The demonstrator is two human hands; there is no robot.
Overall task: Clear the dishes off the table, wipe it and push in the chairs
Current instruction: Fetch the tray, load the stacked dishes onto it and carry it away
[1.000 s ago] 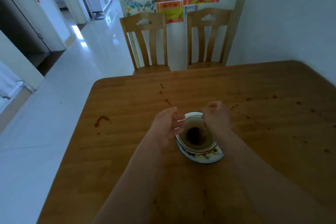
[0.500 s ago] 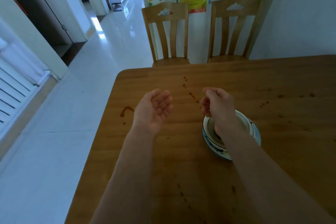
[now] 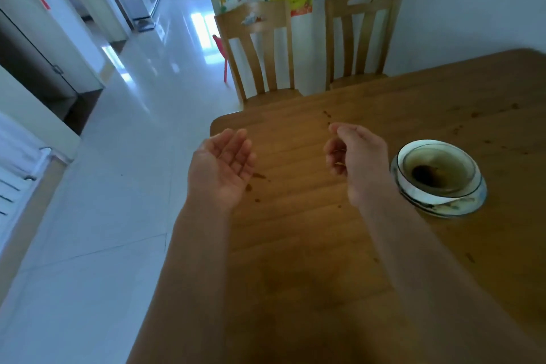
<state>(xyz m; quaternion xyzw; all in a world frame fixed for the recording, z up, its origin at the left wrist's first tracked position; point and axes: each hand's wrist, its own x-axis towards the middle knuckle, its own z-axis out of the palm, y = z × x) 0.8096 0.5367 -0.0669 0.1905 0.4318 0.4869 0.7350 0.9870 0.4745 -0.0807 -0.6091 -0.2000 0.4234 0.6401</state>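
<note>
1. The task's thing in reach is a stack of dishes: a glass bowl [image 3: 439, 170] with dark brown dregs at its bottom, nested in a white patterned dish [image 3: 461, 207] whose rim shows beneath it on the near side. The stack sits on the wooden table [image 3: 295, 260], toward the right of the view.

2. From the right hand [image 3: 356, 159] the stack lies at about 3 o'clock, near but not touching; a strip of bare table shows between the back of the hand and the bowl's rim. From the left hand [image 3: 223, 167] it also lies at 3 o'clock, but well apart, with the right hand between.

3. My judgement: the right hand is clearly the nearer, so the coming lift turns on it swinging toward 3 o'clock; the left would have to cross past it to share the load.

4. The stack is round and has no long axis; any side of the rim serves for a grip.

5. Fingers: the left hand is palm up, fingers loosely spread and empty. The right hand's fingers [image 3: 335, 156] are curled inward, thumb near the forefinger; whether they pinch some small scrap I cannot tell.

6. Brown spots and smears [image 3: 259, 176] dot the table at 12 o'clock and just beside the left hand, so wiping is not yet done.

7. Two wooden chairs [image 3: 260, 50] stand at 12 o'clock beyond the far edge, not yet pushed in.
</note>
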